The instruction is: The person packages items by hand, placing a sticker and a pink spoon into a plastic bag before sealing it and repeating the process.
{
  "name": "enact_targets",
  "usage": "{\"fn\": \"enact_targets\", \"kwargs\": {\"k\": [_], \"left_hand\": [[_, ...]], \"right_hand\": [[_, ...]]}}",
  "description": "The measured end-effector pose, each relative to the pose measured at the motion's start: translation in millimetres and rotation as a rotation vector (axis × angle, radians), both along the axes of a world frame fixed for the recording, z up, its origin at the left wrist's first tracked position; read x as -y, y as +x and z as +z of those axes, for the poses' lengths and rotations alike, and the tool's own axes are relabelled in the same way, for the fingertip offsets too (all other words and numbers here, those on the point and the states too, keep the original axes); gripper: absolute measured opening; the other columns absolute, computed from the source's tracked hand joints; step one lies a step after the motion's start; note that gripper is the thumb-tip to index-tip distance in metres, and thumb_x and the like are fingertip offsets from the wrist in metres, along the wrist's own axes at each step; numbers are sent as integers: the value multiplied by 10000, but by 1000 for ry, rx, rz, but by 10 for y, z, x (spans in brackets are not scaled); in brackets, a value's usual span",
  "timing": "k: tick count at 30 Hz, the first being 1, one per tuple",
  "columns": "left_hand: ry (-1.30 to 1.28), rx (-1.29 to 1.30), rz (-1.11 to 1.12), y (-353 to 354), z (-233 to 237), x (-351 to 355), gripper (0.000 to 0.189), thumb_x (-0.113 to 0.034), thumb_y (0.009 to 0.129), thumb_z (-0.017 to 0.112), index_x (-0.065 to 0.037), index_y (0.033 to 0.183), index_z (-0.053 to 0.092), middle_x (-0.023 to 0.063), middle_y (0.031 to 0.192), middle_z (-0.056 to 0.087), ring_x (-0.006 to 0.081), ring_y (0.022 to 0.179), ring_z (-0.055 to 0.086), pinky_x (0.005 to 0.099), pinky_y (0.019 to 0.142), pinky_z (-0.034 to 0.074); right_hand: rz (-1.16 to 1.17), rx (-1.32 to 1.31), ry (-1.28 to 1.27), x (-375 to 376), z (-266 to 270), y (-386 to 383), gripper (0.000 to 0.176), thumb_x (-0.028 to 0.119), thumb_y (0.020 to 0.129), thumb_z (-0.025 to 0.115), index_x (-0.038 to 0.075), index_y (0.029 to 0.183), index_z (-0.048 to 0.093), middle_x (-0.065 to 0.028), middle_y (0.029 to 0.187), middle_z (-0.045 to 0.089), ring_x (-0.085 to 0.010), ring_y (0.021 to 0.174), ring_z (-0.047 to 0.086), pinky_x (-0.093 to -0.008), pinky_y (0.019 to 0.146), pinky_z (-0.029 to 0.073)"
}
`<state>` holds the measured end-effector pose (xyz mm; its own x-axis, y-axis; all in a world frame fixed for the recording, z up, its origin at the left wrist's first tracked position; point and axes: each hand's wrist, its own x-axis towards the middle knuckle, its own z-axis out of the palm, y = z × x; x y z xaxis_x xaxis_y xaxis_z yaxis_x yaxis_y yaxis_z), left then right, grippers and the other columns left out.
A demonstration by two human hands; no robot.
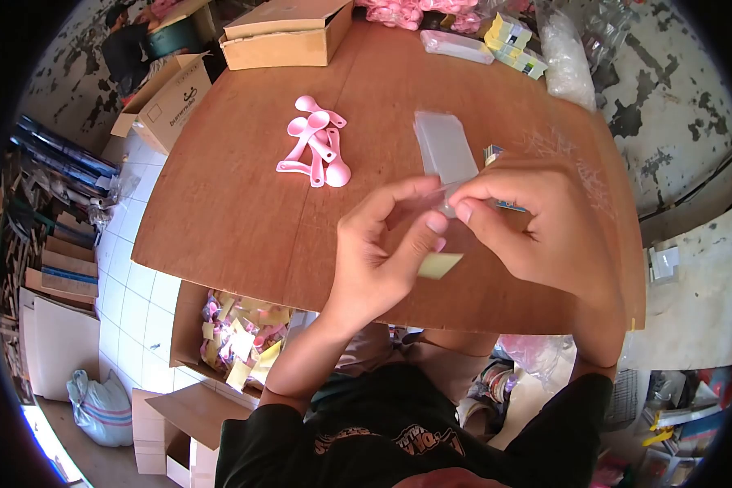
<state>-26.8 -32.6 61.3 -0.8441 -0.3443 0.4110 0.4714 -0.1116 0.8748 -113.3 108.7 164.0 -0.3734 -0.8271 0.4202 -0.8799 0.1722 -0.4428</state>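
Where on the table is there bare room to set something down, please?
There is bare tabletop left of the pink spoons, and between them and the stacked clear sleeves. It is crowded around the left hand and right hand, and beside the yellow boxes.

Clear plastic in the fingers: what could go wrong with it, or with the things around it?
The thin plastic might slip or crease, being worked right at the fingertips of the hands. The stacked clear sleeves lie just beyond, so a knuckle could nudge them askew. The loosely piled pink spoons could slide if bumped.
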Motion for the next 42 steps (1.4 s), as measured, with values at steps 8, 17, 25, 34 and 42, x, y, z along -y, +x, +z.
{"fn": "enact_targets", "kwargs": {"k": [8, 17, 25, 34, 42], "left_hand": [[-136, 49, 106, 136, 86, -43, 144, -14, 872, 609, 41, 985, 677, 99, 739, 691, 94, 650, 644, 226, 568, 499], [-718, 35, 212, 233, 262, -20, 172, 73, 797, 601, 50, 960, 653, 150, 784, 670, 181, 666, 676, 281, 607, 518], [-510, -36, 76, 180, 145, 15, 243, 72, 787, 611, 5, 1015, 662, 145, 803, 679, 236, 686, 682, 310, 586, 520], [-51, -75, 269, 189, 93, 125, 166, 23, 875, 607, 69, 1031, 635, 109, 753, 676, 103, 631, 637, 210, 565, 507], [-94, -12, 259, 193, 121, 115, 206, 32, 865, 617, 71, 1066, 610, 95, 781, 665, 118, 673, 651, 215, 597, 515]], "right_hand": [[-26, -260, -99, -8, -81, 137, 157, -18, 697, 715, 8, 844, 668, -72, 858, 608, -221, 707, 595, -317, 604, 484], [-57, -762, -32, 4, -223, 131, 138, 94, 577, 657, 57, 665, 558, -7, 749, 517, -147, 644, 520, -286, 496, 416], [-67, 129, -236, -140, -352, 39, 49, 27, 728, 595, 45, 687, 576, -64, 719, 573, -161, 654, 563, -289, 590, 445], [-806, 339, -472, -1126, -943, -1780, 145, 186, 830, 588, 61, 817, 660, -69, 756, 662, -190, 638, 611, -321, 606, 485], [-853, -306, 316, -2014, -1554, -2375, 146, 101, 783, 637, 99, 910, 709, -139, 776, 676, -264, 701, 672, -350, 646, 521]]}}
